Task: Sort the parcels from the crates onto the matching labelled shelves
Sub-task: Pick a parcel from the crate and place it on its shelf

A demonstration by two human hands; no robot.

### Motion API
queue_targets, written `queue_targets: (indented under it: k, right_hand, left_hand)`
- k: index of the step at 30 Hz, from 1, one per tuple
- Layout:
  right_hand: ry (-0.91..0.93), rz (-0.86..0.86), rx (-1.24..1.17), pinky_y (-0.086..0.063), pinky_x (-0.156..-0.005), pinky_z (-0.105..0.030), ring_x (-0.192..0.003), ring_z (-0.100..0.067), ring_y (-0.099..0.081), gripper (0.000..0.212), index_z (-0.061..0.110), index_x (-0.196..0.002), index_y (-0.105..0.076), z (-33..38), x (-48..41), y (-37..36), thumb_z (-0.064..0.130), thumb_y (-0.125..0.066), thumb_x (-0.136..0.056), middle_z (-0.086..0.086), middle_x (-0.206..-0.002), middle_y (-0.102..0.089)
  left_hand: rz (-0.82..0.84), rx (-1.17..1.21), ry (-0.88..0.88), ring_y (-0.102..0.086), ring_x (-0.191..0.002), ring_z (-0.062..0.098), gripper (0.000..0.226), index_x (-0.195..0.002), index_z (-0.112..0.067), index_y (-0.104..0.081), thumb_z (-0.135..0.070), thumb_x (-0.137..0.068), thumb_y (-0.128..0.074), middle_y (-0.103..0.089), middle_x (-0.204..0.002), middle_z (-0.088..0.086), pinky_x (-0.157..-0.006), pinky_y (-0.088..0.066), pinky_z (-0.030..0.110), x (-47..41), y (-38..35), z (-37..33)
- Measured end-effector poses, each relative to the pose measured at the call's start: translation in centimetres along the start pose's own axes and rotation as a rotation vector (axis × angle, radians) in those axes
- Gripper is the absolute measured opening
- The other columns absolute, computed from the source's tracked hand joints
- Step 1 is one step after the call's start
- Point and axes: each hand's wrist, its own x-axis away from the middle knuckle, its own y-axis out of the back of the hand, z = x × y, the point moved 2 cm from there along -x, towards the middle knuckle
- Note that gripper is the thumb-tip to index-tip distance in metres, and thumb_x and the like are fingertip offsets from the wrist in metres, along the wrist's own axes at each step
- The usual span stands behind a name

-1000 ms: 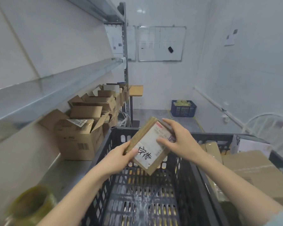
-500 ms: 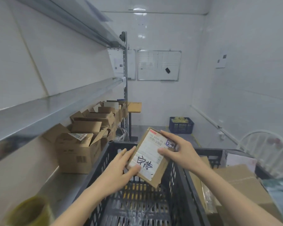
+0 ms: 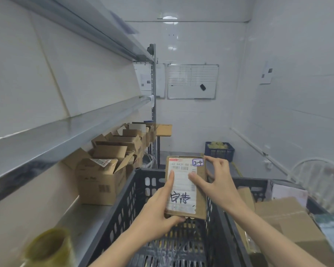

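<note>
"So, where is the parcel [image 3: 185,186] on your screen?"

"I see it held up in both hands over the black crate [image 3: 123,212], flat face toward me, long side upright. It touches nothing but the hands."

"How do they hold it?"

"The left hand [image 3: 156,211] grips the lower left corner: thumb laid straight up the white label [image 3: 181,206], other fingers curled under the bottom edge. The right hand [image 3: 219,183] pinches the upper right part, thumb pressed on the label, forefinger tip at the top right corner, the rest behind the right edge (I can make out only one of them there)."

"Anything written on it?"

"A small purple-edged sticker [image 3: 198,162] in the top right corner reads 2-4. There is dark handwriting across the lower label."

"And round about?"

"Left of the crate run grey metal shelves [image 3: 66,135]. Open cardboard boxes [image 3: 98,180] stand in a row on the lower one, and a yellowish roll [image 3: 48,245] sits blurred at its near end. Just right of the black crate is a second crate [image 3: 258,187] with brown boxes [image 3: 289,218] in it. A whiteboard [image 3: 192,81] hangs on the far wall, and a blue basket [image 3: 219,151] stands on the floor below it."
</note>
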Motion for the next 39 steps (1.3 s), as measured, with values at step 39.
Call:
queue_targets:
  k: [39]
  right_hand:
    - [0.218,0.489,0.187,-0.029,-0.113,-0.027,-0.139,-0.004,-0.032,0.084,0.038,-0.152,-0.002,2.7,0.1,0.3,0.048,-0.058,-0.090,0.019,-0.149,-0.031]
  left_hand:
    - [-0.239,-0.013,0.120,-0.049,-0.121,-0.008,0.112,-0.142,-0.062,0.014,-0.040,-0.079,-0.076,-0.045,-0.141,-0.026,-0.098,-0.041,0.013,1.5,4.1,-2.7]
